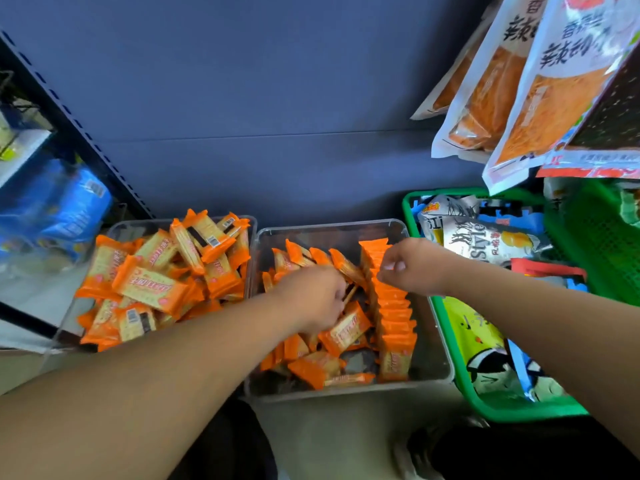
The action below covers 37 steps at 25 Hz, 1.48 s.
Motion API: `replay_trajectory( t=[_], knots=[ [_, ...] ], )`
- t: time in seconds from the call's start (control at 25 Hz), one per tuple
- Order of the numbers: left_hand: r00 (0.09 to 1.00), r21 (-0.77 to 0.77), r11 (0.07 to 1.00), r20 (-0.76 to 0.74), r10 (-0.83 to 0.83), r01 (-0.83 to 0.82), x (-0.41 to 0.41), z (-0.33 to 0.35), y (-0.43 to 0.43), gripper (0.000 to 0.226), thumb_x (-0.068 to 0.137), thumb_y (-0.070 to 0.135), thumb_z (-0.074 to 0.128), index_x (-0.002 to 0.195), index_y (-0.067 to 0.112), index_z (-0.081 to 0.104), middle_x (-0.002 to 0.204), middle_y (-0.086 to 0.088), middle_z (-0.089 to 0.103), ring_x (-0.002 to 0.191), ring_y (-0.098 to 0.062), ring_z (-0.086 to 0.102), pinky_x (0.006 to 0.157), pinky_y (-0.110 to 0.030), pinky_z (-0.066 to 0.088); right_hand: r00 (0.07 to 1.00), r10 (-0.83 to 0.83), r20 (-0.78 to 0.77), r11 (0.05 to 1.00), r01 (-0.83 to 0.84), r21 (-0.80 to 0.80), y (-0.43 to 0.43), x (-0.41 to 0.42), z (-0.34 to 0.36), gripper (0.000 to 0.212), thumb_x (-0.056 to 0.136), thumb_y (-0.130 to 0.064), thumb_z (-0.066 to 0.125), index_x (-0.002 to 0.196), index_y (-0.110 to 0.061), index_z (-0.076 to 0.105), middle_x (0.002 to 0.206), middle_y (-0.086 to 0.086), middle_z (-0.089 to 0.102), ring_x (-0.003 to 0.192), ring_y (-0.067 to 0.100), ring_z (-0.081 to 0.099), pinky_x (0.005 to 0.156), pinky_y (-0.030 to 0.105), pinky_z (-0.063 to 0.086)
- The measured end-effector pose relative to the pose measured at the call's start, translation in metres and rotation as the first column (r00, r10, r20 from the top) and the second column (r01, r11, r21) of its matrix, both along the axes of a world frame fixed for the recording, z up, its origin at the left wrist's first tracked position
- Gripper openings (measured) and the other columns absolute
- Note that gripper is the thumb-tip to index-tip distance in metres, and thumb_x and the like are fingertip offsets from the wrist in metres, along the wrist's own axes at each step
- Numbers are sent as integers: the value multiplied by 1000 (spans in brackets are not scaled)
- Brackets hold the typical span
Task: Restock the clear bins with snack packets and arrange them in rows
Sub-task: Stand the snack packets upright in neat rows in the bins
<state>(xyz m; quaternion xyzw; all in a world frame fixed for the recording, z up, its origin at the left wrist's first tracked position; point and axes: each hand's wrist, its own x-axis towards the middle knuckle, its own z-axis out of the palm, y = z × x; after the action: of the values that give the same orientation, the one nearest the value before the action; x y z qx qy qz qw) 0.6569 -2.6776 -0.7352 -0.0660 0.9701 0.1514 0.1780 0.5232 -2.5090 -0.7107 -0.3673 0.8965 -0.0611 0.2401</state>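
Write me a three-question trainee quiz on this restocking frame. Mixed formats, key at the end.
1. True or false: the packets in the left bin stand in a tidy row.
2. Multiple choice: along which side of the right bin does the standing row of packets run? A) its left side B) its right side C) its near edge
3. Fill in: the left hand grips loose packets in the ___ bin.

Key: 1 false, they lie in a loose pile. 2 B. 3 right.
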Motion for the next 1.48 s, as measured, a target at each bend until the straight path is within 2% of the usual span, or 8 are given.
replay_trajectory(
  t=[0.16,0.32,0.6,0.88,1.2,1.32,1.4,1.48],
  knots=[
    [992,-202,978,-102,-76,54,-59,-18,-42,32,103,39,50,123,20,66,125,-5,60,123,-31,57,96,-49,54,997,-1,-79,990,-10,-140,-23,-31,-28,29,99,-44,60,122,-30,70,120,-2,71,103,21,67,87,36,58],
    [969,-188,961,180,-168,202,-86,-44,-47,54,110,48,33,162,30,31,157,-8,43,145,-34,40,113,-49,42,994,23,-106,987,-39,-157,-25,-59,-54,33,100,-46,58,129,-33,66,125,-4,68,104,18,66,84,32,56],
    [966,-95,983,218,-136,159,-94,-51,-56,34,108,49,39,123,35,67,123,1,54,118,-27,57,100,-43,50,993,25,-116,982,-46,-183,-26,-61,-72,28,102,-45,54,125,-35,68,120,-6,70,98,16,66,77,29,55],
    [965,115,993,261,-3,-28,-79,-48,-54,29,103,44,57,130,34,56,114,2,65,96,-21,61,81,-30,48,994,111,1,987,-110,-113,-20,-55,-69,44,101,-58,47,134,-34,63,133,-6,63,121,19,60,101,40,52],
    [778,255,967,611,-144,-21,-21,-17,-11,66,105,47,55,163,42,23,169,3,31,152,-26,34,122,-37,32,985,169,-45,982,-172,-73,-13,-49,-68,35,101,-46,56,132,-31,64,134,-6,59,130,19,51,108,39,46],
    [953,139,989,289,-88,49,-29,-18,-18,28,104,40,55,126,32,70,136,0,66,128,-26,60,106,-37,51,993,108,-36,985,-112,-134,-15,-49,-68,29,101,-45,57,124,-32,67,125,-6,63,116,20,60,98,40,53],
    [1000,26,999,6,-24,24,-46,-30,-33,19,102,38,53,101,29,70,111,3,69,110,-25,65,92,-40,56,997,65,-41,977,-72,-198,-17,-47,-69,25,101,-45,56,116,-32,71,115,-5,68,103,20,65,88,39,58],
    [1000,47,999,-13,9,-9,-61,-51,-45,26,103,42,54,117,27,70,122,0,64,117,-26,61,97,-40,53,995,50,-83,964,-70,-257,-16,-46,-70,23,101,-42,57,108,-29,74,105,-4,71,94,19,66,81,37,59]
  ],
)
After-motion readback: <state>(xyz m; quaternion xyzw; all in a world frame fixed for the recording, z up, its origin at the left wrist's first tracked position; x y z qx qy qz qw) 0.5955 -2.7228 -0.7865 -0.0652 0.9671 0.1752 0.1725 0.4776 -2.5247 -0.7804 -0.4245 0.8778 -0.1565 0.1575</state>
